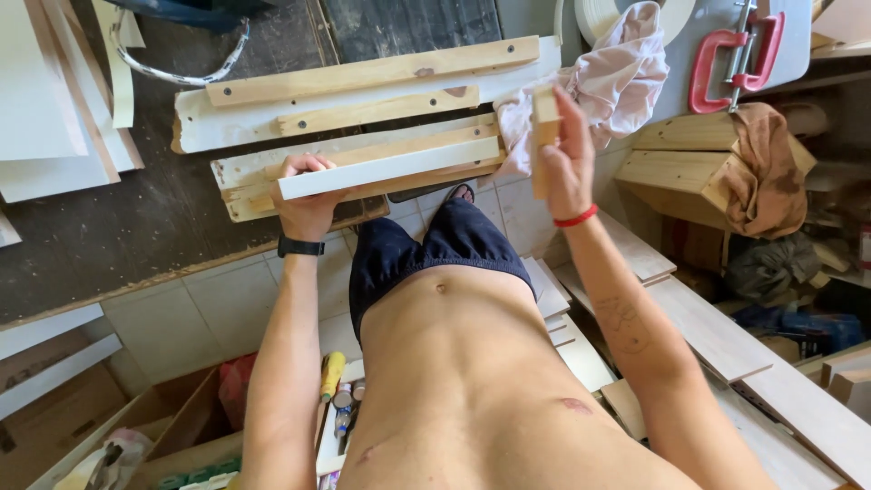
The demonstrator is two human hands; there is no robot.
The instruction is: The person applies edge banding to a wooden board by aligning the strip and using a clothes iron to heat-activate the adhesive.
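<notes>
my left hand (pixel 307 195) is clamped on the white strip (pixel 390 168) over the wooden frame (pixel 363 136), my right hand (pixel 564 159) grips a small wood block (pixel 544 127), not yet set down.

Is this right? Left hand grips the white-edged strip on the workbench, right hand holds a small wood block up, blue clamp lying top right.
Not quite: the clamp at top right is red, not blue, as the head view shows. The rest stands: the left hand grips the white-edged strip on the workbench, and the right hand holds a small wood block up.
</notes>
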